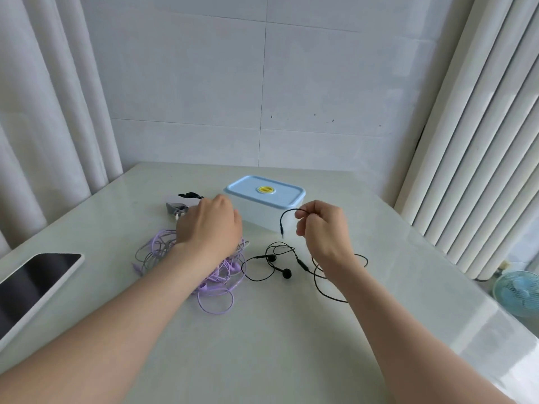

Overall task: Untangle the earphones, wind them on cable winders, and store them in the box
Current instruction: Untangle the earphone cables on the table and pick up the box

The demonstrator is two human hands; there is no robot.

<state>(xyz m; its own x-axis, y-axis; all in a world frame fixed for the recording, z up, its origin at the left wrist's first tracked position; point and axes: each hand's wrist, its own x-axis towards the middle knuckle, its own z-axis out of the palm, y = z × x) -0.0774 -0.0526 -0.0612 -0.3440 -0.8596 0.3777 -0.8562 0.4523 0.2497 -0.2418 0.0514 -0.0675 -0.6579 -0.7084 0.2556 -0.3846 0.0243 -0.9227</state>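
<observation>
Black earphones (280, 265) lie untangled on the pale table, both earbuds near the middle. My right hand (322, 228) pinches their cable near the plug end, and the plug hangs down in front of the box. A tangle of purple earphones (215, 290) lies to the left, partly under my left arm. My left hand (211, 225) reaches over it toward the grey, white and black cable winders (180, 204), fingers hidden from me. The box (264, 204), translucent with a blue lid on, stands behind both hands.
A tablet (35, 290) with a dark screen lies at the table's left edge. White curtains hang on both sides and a tiled wall stands behind. A small blue fan (517, 293) sits on the floor to the right.
</observation>
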